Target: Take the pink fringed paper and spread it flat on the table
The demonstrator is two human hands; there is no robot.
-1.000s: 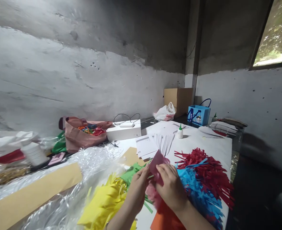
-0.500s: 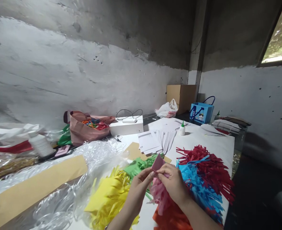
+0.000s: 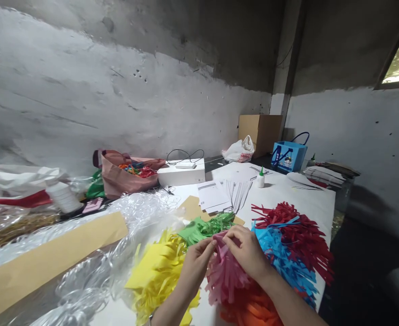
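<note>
- Both hands, left (image 3: pixel 195 265) and right (image 3: pixel 249 253), grip pinching the pink fringed paper bundle (image 3: pixel 224 276) between them.
- Pink fabric bag (image 3: pixel 125 181) holds colourful paper scraps (image 3: pixel 138 170).

Both forearms reach forward; left hand (image 3: pixel 197 262) and right hand (image 3: pixel 249 251) meet fingertip to fingertip, fingers curled in a pinch.

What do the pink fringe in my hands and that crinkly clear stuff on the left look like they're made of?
Pink fringe: looks like thin matte paper, cut into strips that bend and hold creases; both the left hand and the right hand pinch its top. Clear stuff: probably glossy plastic film, see-through, with bright wrinkle highlights.
</note>
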